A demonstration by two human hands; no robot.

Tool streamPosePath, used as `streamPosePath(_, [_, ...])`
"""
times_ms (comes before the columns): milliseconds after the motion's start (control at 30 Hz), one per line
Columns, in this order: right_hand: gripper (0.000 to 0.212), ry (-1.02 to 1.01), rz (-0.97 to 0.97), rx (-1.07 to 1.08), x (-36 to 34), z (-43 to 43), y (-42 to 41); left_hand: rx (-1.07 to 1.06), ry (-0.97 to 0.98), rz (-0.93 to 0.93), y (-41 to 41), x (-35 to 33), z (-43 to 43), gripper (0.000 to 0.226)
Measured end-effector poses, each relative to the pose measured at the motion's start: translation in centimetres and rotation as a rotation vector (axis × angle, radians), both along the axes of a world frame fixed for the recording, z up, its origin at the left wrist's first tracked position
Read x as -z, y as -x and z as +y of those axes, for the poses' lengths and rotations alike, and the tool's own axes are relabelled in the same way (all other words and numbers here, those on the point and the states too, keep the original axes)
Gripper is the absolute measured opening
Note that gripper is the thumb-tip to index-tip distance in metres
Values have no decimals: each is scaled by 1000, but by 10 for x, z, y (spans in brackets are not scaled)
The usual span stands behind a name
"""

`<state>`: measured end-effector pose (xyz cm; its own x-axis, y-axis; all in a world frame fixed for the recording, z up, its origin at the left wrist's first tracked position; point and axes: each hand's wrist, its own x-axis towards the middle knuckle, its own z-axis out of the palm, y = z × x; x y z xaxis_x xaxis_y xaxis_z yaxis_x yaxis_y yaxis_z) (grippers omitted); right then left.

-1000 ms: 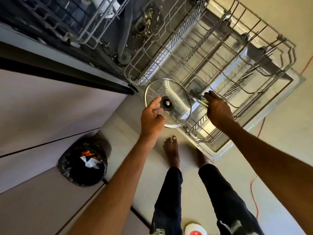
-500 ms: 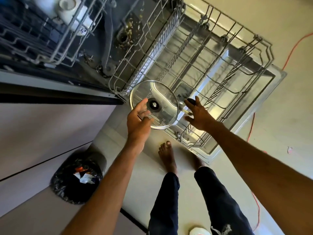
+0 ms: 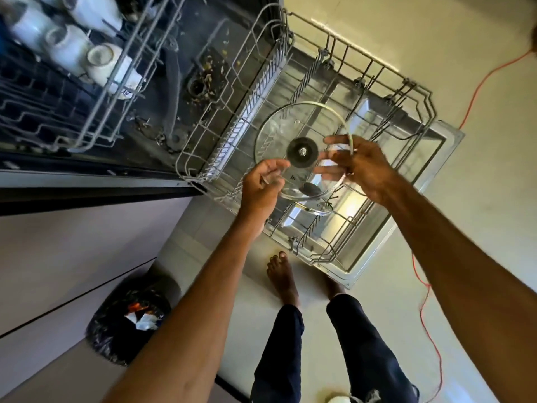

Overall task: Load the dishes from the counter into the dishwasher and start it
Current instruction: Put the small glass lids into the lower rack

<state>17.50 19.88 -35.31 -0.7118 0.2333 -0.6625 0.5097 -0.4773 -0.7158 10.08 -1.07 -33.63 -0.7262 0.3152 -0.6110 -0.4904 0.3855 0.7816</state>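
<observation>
Above lower rack point(image 3: 374, 68), near frame centre, glass lid point(image 3: 293, 123) hangs betw. both hands, left hand point(image 3: 260, 187) pinching rim at 7 o'clock, right hand point(image 3: 363, 167) gripping at 4, & could slip & crack on rack if either grip loosens.

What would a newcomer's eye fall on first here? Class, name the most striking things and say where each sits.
The round glass lid stands out first, gripped by the left hand and right hand above the pulled-out lower rack at centre. White cups crowd the upper rack at top left, and a black rubbish bag sits on the floor at bottom left.
</observation>
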Motion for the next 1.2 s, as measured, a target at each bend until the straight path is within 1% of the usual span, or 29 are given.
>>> streamPosePath(33, [28,-104,2,9,-3,7,-1,48,29,15,1,3,4,37])
streamPosePath(100, [27,-340,-23,-12,-5,20,-1,61,112,3,3,11,9,45])
streamPosePath(233, [24,-870,-48,-231,-3,31,-8,64,348,-56,-3,38,6,50])
streamPosePath(300, [21,-1031,-48,-363,-5,27,-11,74,416,-119,-12,50,5,52])
streamPosePath(333, [23,-1084,-39,-410,-4,23,-11,81,439,-154,-17,54,5,55])
streamPosePath(400, [34,-1152,-15,-473,-1,14,-12,90,461,-237,-25,63,5,55])
streamPosePath(467, [40,-1159,-40,-540,7,5,-13,107,465,-301,-32,70,6,47])
streamPosePath(567, [38,-1156,-119,-614,21,-3,-17,135,451,-325,-40,75,8,41])
streamPosePath(633, [40,-1156,-139,-641,29,-7,-20,130,435,-329,-42,79,10,42])
streamPosePath(733, [43,-1161,-97,-696,41,-17,-25,142,423,-342,-43,78,11,43])
streamPosePath(800, [42,-1123,-68,-751,47,-25,-29,158,413,-347,-43,77,10,45])
streamPosePath(833, [41,-1096,-86,-766,50,-26,-32,165,416,-353,-43,76,10,48])
streamPosePath(933, [39,-1075,-120,-722,57,-24,-37,174,416,-362,-43,78,8,53])
streamPosePath(1000, [42,-1044,-103,-689,54,-20,-36,170,419,-358,-42,78,6,52])
streamPosePath(1133, [51,-907,-62,-610,46,-17,-39,160,448,-328,-44,77,7,50])
streamPosePath(1200, [53,-863,-54,-541,40,-18,-43,160,483,-301,-45,69,8,56])
